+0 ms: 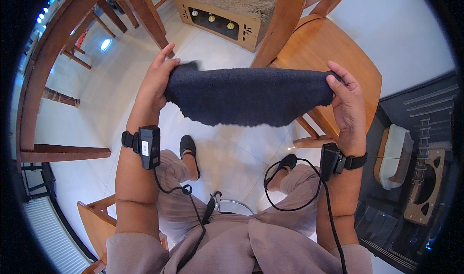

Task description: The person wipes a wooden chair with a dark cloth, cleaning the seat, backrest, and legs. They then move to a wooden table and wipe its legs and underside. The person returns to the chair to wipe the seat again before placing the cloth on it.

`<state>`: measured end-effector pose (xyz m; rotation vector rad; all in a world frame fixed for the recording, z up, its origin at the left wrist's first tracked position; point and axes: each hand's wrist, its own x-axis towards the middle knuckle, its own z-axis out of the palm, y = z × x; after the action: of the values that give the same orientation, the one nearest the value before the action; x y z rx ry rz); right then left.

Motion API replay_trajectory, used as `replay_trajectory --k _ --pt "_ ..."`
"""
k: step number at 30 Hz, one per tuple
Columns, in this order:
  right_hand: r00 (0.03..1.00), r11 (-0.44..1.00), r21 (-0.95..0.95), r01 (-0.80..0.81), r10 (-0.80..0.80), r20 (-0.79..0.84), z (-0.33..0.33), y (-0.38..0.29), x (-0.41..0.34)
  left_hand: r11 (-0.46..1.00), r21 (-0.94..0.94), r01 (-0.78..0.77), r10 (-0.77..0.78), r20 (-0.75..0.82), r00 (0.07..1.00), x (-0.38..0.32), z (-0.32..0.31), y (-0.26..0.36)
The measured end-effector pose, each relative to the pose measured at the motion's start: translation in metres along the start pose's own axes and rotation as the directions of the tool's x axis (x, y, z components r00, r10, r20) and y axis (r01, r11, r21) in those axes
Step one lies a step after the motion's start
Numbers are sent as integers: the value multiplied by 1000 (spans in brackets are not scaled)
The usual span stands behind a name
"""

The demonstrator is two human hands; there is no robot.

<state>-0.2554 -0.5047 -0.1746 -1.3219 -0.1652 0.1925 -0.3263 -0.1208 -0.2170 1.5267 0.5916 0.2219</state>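
A dark navy piece of cloth (250,96) is stretched in the air between my two hands, above the tiled floor. Its upper edge runs nearly straight, while the lower edge is uneven and curves downward. My left hand (159,76) grips the cloth's left end, where a small flap at the top looks blurred. At the other end, my right hand (346,92) pinches the corner between thumb and fingers, in front of a wooden chair. Part of the left fingers is hidden behind the cloth. Each forearm carries a strapped black device with a cable.
The wooden chair (333,52) stands close behind my right hand. A wooden table (29,103) runs along the left. Beyond the cloth sits a cardboard cat scratcher box (217,27) with hanging balls. At right, a dark enclosure holds a white tray (395,158). A cable loop (270,201) hangs over my right leg.
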Motion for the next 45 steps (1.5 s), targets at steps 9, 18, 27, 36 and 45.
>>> replay_trajectory --k 9,18,27,36,45 --pt "985 950 -273 152 -124 119 5 2 -3 991 -54 -119 131 321 938 -17 -6 12" --pt "927 502 -828 252 -372 56 0 11 7 946 230 -230 128 386 914 -25 -8 15" --pt "913 811 -516 277 -390 -123 4 12 17 817 304 -491 467 152 871 -5 -10 4" --pt "870 865 -385 322 -431 -241 0 18 21 940 177 -292 274 121 954 -4 10 7" --pt "855 876 -386 290 -418 -307 2 22 27 993 -111 -39 47 75 996 -3 26 10"
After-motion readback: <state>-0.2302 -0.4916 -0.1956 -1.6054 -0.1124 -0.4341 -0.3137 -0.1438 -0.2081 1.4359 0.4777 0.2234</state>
